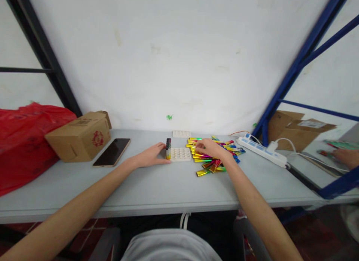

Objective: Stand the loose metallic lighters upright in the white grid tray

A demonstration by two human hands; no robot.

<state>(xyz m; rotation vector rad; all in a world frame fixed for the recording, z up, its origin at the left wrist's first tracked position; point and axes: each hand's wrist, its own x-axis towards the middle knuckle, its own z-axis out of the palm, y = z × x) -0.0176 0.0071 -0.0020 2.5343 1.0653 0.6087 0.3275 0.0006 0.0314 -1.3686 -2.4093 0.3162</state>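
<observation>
A white tray (181,154) with rows of round holes lies on the table in front of me. At its left end a row of slim, black-topped tubes (168,149) stands upright. My left hand (151,155) curves around that end, thumb at the near edge and fingers behind the tubes. To the tray's right, a loose pile of shiny foil-coloured tubes (203,173) lies in gold, green, magenta and blue. My right hand (209,148) is over the pile's left part, fingers bent together on a gold tube; its fingertips are partly hidden.
A second white tray (181,134) lies by the wall. On the left are a phone (112,152), a cardboard box (81,137) and a red plastic bag (25,145). A power strip (262,150) with cables lies right, before a blue frame (291,77). Another person's hand (346,156) shows beyond.
</observation>
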